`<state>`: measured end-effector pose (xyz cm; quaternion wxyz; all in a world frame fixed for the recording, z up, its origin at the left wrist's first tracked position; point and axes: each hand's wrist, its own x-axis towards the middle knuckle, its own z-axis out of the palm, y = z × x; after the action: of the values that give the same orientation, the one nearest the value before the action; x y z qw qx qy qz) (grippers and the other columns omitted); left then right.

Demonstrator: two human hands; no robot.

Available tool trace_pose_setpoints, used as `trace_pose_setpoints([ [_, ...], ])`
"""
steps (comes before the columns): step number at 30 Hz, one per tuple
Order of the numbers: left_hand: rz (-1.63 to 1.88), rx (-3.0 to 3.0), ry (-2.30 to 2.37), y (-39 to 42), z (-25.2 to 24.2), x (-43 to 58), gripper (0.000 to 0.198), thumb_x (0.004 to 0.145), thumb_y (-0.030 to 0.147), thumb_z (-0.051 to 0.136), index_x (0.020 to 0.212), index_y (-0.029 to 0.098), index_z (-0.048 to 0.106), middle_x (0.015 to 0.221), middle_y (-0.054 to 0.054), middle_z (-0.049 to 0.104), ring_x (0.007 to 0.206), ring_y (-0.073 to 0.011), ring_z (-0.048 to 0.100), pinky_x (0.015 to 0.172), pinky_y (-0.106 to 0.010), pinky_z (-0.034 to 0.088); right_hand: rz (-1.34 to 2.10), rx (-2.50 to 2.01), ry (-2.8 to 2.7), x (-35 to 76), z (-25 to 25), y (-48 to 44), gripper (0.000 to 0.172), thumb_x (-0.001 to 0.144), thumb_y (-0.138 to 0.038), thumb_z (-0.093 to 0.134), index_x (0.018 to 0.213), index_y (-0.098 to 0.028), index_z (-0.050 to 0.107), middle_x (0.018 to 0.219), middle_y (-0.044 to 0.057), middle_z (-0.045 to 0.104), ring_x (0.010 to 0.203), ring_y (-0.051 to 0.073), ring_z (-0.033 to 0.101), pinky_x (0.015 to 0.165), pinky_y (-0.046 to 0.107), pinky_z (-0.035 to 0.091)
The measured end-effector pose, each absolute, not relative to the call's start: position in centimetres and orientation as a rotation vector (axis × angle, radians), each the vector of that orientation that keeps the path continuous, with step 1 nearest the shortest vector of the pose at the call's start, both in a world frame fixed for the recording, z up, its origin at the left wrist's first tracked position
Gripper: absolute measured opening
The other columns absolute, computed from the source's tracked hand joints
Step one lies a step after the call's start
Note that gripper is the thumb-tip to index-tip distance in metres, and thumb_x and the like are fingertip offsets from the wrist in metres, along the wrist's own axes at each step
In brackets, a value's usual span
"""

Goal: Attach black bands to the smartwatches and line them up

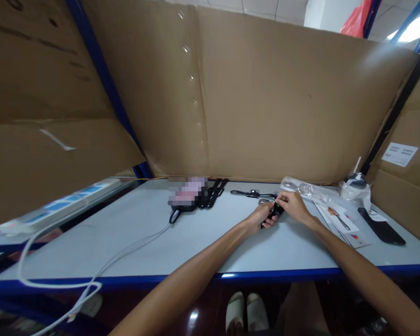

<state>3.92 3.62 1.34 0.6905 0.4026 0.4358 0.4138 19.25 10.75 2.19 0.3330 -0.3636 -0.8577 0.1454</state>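
Observation:
My left hand (263, 217) is closed around a black spokeshave (277, 211), whose dark parts show between and below the fingers. From the right, my right hand (291, 205) pinches at its upper part, and the fingertips of both hands nearly meet. The fingers hide most of this tool. A flat, shiny metal piece (265, 201) shows just beyond my left fingers; whether it is attached to the tool I cannot tell. Behind the hands, another black spokeshave (254, 193) with two handles and a middle fitting lies on the table.
Several black-handled tools (215, 193) lie beside a pixelated phone-like object (189, 192) with a cord. Clear plastic packaging (306, 187), printed cards (339, 221), a black curved piece (381, 227) and a white container (354, 189) are at right. A power strip (70, 203) and white cable (26, 261) lie left. Cardboard (266, 93) walls the table.

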Motion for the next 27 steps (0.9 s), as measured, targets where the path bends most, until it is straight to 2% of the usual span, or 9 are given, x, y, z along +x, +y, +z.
trace_pose_setpoints([
  [3, 0.93, 0.884, 0.962, 3.5, 1.5, 3.9, 0.018, 0.102, 0.034, 0.034, 0.09, 0.022, 0.039, 0.057, 0.006, 0.042, 0.038, -0.0044, 0.024, 0.04, -0.016, 0.009, 0.113, -0.929, -2.297, 19.6, 2.6, 10.7, 0.024, 0.092, -0.024, 0.062, 0.07, -0.018, 0.07, 0.071, 0.004, 0.07, 0.066, 0.017, 0.057, 0.064, 0.029, 0.035],
  [6, 0.929, 0.852, 0.975, 3.6, 1.5, 3.9, 0.023, 0.102, 0.04, 0.034, 0.089, 0.021, 0.04, 0.057, 0.006, 0.041, 0.039, -0.0041, 0.023, 0.04, -0.015, 0.009, 0.019, -0.92, -2.333, 19.7, 3.0, 10.3, 0.035, 0.096, -0.028, 0.059, 0.063, -0.018, 0.067, 0.068, 0.005, 0.067, 0.064, 0.016, 0.053, 0.063, 0.03, 0.032],
  [9, 0.943, 0.84, 0.965, 3.6, 1.5, 3.9, 0.03, 0.103, 0.046, 0.033, 0.087, 0.021, 0.04, 0.058, 0.006, 0.041, 0.039, -0.0037, 0.023, 0.04, -0.015, 0.008, 0.042, -0.918, -2.356, 19.6, 3.1, 10.0, 0.038, 0.096, -0.028, 0.057, 0.06, -0.018, 0.067, 0.065, 0.003, 0.064, 0.059, 0.014, 0.048, 0.061, 0.03, 0.029],
  [14, 0.944, 0.862, 0.951, 3.4, 1.7, 3.9, 0.037, 0.102, 0.052, 0.034, 0.085, 0.021, 0.041, 0.058, 0.006, 0.041, 0.039, -0.0034, 0.023, 0.039, -0.015, 0.008, 0.237, -0.783, -2.383, 19.3, 2.9, 9.8, 0.04, 0.099, -0.032, 0.054, 0.065, -0.017, 0.07, 0.066, 0.001, 0.065, 0.059, 0.012, 0.049, 0.06, 0.028, 0.03],
  [20, 0.947, 0.832, 0.959, 3.1, 2.1, 4.0, 0.04, 0.105, 0.052, 0.026, 0.085, 0.021, 0.041, 0.057, 0.005, 0.042, 0.039, -0.003, 0.023, 0.04, -0.015, 0.008, 0.111, -0.925, -2.339, 19.6, 3.0, 10.0, 0.043, 0.098, -0.033, 0.054, 0.061, -0.017, 0.068, 0.062, 0.003, 0.065, 0.057, 0.013, 0.045, 0.06, 0.029, 0.026],
  [24, 0.951, 0.838, 0.939, 3.1, 2.1, 3.9, 0.04, 0.103, 0.056, 0.033, 0.086, 0.02, 0.042, 0.057, 0.005, 0.041, 0.039, -0.0031, 0.022, 0.04, -0.015, 0.008, 0.251, -0.873, -2.375, 19.5, 3.2, 9.8, 0.047, 0.1, -0.039, 0.052, 0.062, -0.016, 0.069, 0.061, 0.001, 0.065, 0.055, 0.012, 0.045, 0.058, 0.028, 0.027],
  [27, 0.938, 0.831, 0.942, 3.3, 1.9, 3.9, 0.042, 0.101, 0.06, 0.034, 0.087, 0.021, 0.042, 0.058, 0.005, 0.042, 0.039, -0.0036, 0.023, 0.039, -0.015, 0.007, 0.171, -0.93, -2.349, 19.4, 3.4, 9.5, 0.047, 0.1, -0.039, 0.051, 0.063, -0.017, 0.07, 0.062, 0.002, 0.066, 0.056, 0.013, 0.045, 0.058, 0.029, 0.026],
])
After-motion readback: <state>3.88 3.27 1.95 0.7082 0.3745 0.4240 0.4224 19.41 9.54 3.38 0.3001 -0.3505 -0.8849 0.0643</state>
